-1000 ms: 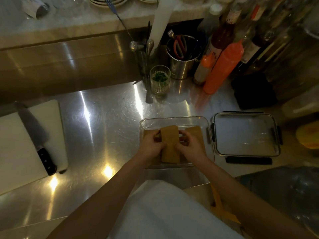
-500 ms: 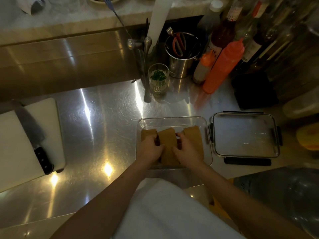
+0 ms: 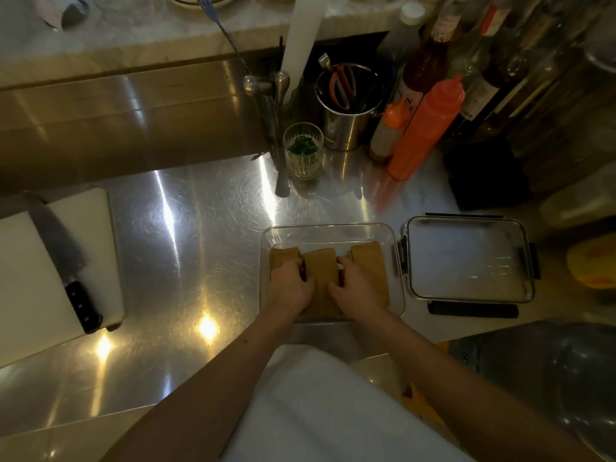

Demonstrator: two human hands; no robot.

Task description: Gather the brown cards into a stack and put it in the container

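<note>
Two hands noted: left hand [image 3: 290, 287] and right hand [image 3: 354, 285] clamped on middle stack [image 3: 320, 281] of brown cards, inside clear container [image 3: 328, 230]; flanking stacks already seated; I judge placement step, release next; lid [image 3: 468, 258] alongside

Tan-brown rectangular card stacks [image 3: 320, 278] are showing plain, unpatterned, inside the clear glass container [image 3: 330, 230]. Orange plastic squeeze bottle [image 3: 425, 128] is reading bright; white cutting board [image 3: 30, 278] is carrying a black-handled knife [image 3: 71, 278].
</note>
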